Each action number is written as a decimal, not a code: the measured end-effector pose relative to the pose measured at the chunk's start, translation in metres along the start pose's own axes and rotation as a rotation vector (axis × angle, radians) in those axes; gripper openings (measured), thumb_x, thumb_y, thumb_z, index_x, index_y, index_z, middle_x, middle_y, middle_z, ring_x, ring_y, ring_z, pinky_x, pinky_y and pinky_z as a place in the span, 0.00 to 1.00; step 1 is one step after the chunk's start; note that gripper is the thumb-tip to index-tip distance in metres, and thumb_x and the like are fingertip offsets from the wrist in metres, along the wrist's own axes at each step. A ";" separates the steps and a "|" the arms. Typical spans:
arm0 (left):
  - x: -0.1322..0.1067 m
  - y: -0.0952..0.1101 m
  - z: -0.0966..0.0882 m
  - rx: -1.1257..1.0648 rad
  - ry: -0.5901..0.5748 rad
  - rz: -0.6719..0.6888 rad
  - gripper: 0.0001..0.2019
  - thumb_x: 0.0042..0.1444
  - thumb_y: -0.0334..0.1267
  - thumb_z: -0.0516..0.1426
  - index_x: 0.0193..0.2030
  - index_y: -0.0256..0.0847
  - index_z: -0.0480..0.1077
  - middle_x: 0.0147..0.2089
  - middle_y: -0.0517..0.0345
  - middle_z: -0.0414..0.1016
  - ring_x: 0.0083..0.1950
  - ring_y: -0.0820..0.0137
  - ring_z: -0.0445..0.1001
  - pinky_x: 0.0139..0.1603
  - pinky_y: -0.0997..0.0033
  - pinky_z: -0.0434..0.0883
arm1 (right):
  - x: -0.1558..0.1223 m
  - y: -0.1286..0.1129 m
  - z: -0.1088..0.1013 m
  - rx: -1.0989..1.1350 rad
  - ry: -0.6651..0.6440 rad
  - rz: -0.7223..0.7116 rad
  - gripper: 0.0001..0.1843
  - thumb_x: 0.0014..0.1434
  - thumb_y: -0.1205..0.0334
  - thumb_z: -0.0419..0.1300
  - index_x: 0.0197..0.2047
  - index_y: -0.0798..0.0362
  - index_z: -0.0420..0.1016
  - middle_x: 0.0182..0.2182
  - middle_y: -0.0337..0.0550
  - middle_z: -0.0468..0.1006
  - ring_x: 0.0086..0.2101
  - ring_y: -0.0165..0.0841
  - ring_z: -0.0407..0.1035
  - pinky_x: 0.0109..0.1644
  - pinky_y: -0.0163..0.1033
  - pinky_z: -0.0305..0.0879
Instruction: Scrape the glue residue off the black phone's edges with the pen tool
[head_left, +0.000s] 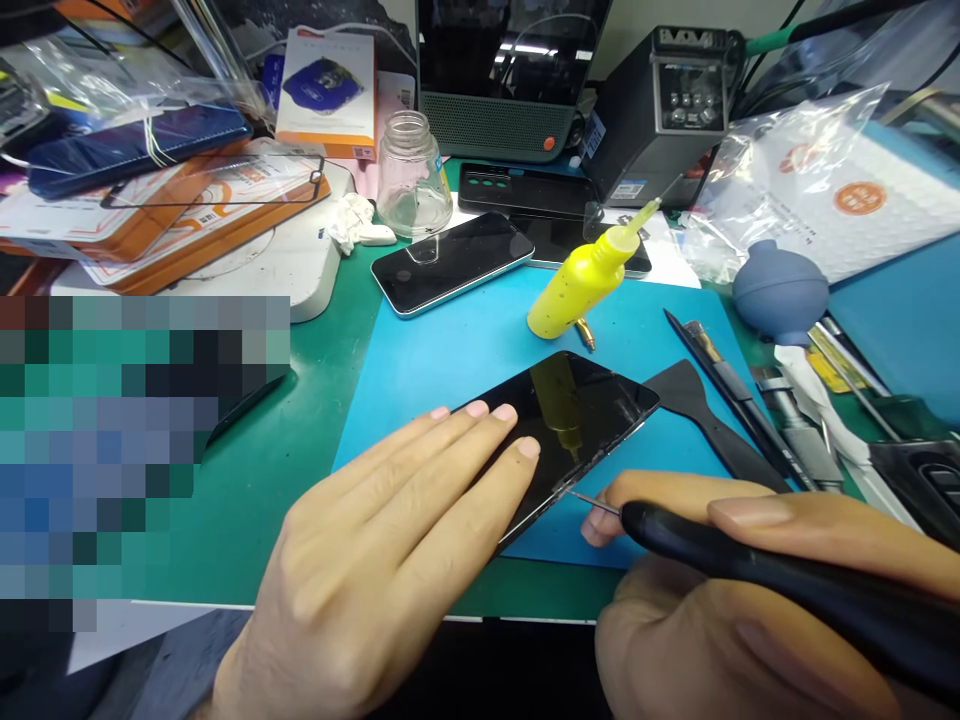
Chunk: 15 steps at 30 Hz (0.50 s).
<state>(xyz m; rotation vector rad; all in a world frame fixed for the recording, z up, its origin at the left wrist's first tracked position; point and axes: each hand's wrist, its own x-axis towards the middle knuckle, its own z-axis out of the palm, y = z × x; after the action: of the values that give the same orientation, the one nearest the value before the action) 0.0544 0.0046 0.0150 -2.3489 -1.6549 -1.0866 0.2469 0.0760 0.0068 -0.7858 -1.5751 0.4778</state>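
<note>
A dark smartphone [592, 400] lies slanted over the blue mat, its glossy screen up and its near edge rough with chips or residue. My left hand [397, 540] spans it, fingers laid across the screen; the thumb is hidden, seemingly beneath the near edge. In my right hand [697, 580] is a black-handled tool with a thin metal tip [720, 545], gripped much like a pen. Its point touches or nearly touches the phone's near edge. A yellow squeeze bottle [577, 290] with a needle nozzle stands tilted behind the phone. Beside the phone's right end lies a black flat spudger [694, 410].
Another phone [454, 265] rests at the mat's back, near a glass jar [412, 185]. Tools, including black tweezers [727, 390], and an air blower [780, 290] crowd the right. Orange-white boxes [202, 220] are stacked left. A pixelated patch hides the left edge.
</note>
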 end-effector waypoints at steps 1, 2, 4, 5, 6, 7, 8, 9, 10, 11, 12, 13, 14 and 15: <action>0.000 0.000 0.000 0.003 0.003 0.001 0.18 0.79 0.24 0.54 0.67 0.33 0.79 0.73 0.51 0.82 0.78 0.72 0.75 0.86 0.67 0.66 | 0.001 -0.002 0.006 -0.022 0.022 -0.028 0.29 0.74 0.37 0.71 0.48 0.58 0.74 0.36 0.45 0.70 0.39 0.35 0.78 0.32 0.33 0.77; 0.000 0.000 -0.001 0.008 0.010 0.003 0.18 0.79 0.24 0.55 0.67 0.33 0.80 0.73 0.51 0.82 0.78 0.72 0.75 0.86 0.68 0.66 | 0.003 -0.004 0.011 -0.039 0.044 -0.066 0.24 0.77 0.42 0.70 0.49 0.58 0.73 0.37 0.44 0.70 0.39 0.31 0.78 0.33 0.31 0.76; 0.000 0.000 -0.001 0.008 0.014 0.006 0.17 0.79 0.24 0.55 0.67 0.32 0.80 0.72 0.51 0.82 0.78 0.72 0.75 0.86 0.68 0.65 | 0.005 -0.007 0.019 -0.039 0.061 -0.154 0.14 0.81 0.54 0.66 0.51 0.57 0.71 0.38 0.41 0.70 0.38 0.25 0.77 0.37 0.27 0.75; 0.000 0.000 -0.001 0.008 0.013 0.008 0.17 0.79 0.24 0.55 0.67 0.32 0.80 0.72 0.51 0.82 0.78 0.71 0.75 0.86 0.68 0.65 | 0.007 -0.008 0.021 -0.030 0.057 -0.177 0.11 0.81 0.57 0.66 0.52 0.56 0.71 0.38 0.41 0.70 0.38 0.24 0.77 0.37 0.27 0.75; 0.000 0.000 -0.001 0.009 0.011 0.010 0.17 0.79 0.24 0.55 0.67 0.32 0.80 0.72 0.50 0.82 0.78 0.71 0.75 0.86 0.68 0.65 | 0.007 -0.008 0.020 -0.018 0.047 -0.173 0.12 0.81 0.56 0.67 0.53 0.55 0.72 0.38 0.41 0.71 0.38 0.26 0.78 0.36 0.28 0.76; 0.000 0.000 -0.001 0.008 0.008 0.009 0.18 0.79 0.24 0.55 0.67 0.33 0.80 0.72 0.50 0.82 0.78 0.71 0.76 0.86 0.68 0.65 | 0.008 -0.007 0.018 -0.007 0.032 -0.143 0.15 0.79 0.52 0.69 0.53 0.55 0.73 0.37 0.42 0.71 0.38 0.29 0.78 0.33 0.31 0.76; 0.000 -0.001 -0.002 0.007 0.003 0.009 0.18 0.79 0.24 0.54 0.67 0.33 0.80 0.72 0.50 0.82 0.78 0.71 0.76 0.86 0.68 0.66 | 0.008 -0.006 0.014 0.000 0.016 -0.095 0.20 0.76 0.46 0.72 0.52 0.54 0.74 0.37 0.44 0.70 0.38 0.33 0.78 0.30 0.34 0.76; 0.000 -0.001 -0.002 0.008 0.003 0.012 0.18 0.79 0.24 0.54 0.67 0.33 0.80 0.72 0.50 0.82 0.77 0.71 0.76 0.86 0.67 0.66 | 0.007 -0.004 0.009 0.004 0.002 -0.043 0.25 0.72 0.41 0.74 0.51 0.54 0.75 0.36 0.45 0.70 0.38 0.37 0.78 0.28 0.36 0.75; 0.000 -0.001 -0.003 0.007 0.002 0.010 0.18 0.79 0.23 0.54 0.67 0.32 0.80 0.73 0.50 0.81 0.77 0.70 0.76 0.85 0.67 0.67 | 0.007 -0.003 0.004 0.009 -0.009 0.001 0.29 0.69 0.37 0.76 0.50 0.54 0.76 0.35 0.46 0.69 0.38 0.39 0.78 0.26 0.38 0.75; 0.000 -0.001 -0.003 0.005 -0.003 0.011 0.19 0.78 0.23 0.53 0.67 0.32 0.80 0.73 0.50 0.81 0.77 0.70 0.77 0.85 0.67 0.67 | 0.006 -0.002 0.000 0.019 -0.019 0.029 0.31 0.67 0.34 0.77 0.49 0.54 0.76 0.35 0.46 0.69 0.38 0.40 0.78 0.26 0.38 0.75; 0.000 -0.001 -0.003 0.003 -0.008 0.009 0.19 0.78 0.23 0.53 0.67 0.32 0.80 0.73 0.50 0.81 0.77 0.70 0.76 0.85 0.67 0.67 | 0.006 -0.001 -0.003 0.028 -0.025 0.043 0.32 0.66 0.33 0.77 0.49 0.54 0.76 0.35 0.46 0.69 0.38 0.41 0.78 0.26 0.38 0.75; 0.000 -0.001 -0.004 0.002 -0.015 0.010 0.19 0.78 0.23 0.53 0.67 0.32 0.80 0.73 0.50 0.81 0.77 0.71 0.76 0.85 0.67 0.67 | 0.005 0.000 -0.005 0.034 -0.027 0.051 0.33 0.66 0.31 0.77 0.49 0.53 0.76 0.35 0.46 0.68 0.39 0.41 0.78 0.27 0.38 0.75; 0.000 -0.001 -0.004 0.004 -0.016 0.011 0.19 0.78 0.23 0.54 0.67 0.32 0.80 0.73 0.50 0.81 0.77 0.71 0.76 0.85 0.68 0.67 | 0.005 0.000 -0.007 0.037 -0.027 0.055 0.34 0.66 0.31 0.77 0.49 0.53 0.76 0.35 0.46 0.68 0.39 0.41 0.78 0.27 0.38 0.76; 0.000 0.000 -0.004 0.003 -0.017 0.010 0.18 0.79 0.23 0.54 0.67 0.32 0.80 0.72 0.50 0.82 0.77 0.71 0.76 0.85 0.68 0.67 | 0.005 0.000 -0.007 0.040 -0.025 0.057 0.34 0.66 0.30 0.76 0.49 0.53 0.76 0.35 0.47 0.68 0.39 0.41 0.78 0.27 0.38 0.76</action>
<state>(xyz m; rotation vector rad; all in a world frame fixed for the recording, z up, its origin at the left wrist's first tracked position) 0.0523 0.0033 0.0180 -2.3684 -1.6472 -1.0652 0.2538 0.0788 0.0111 -0.7985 -1.5653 0.5603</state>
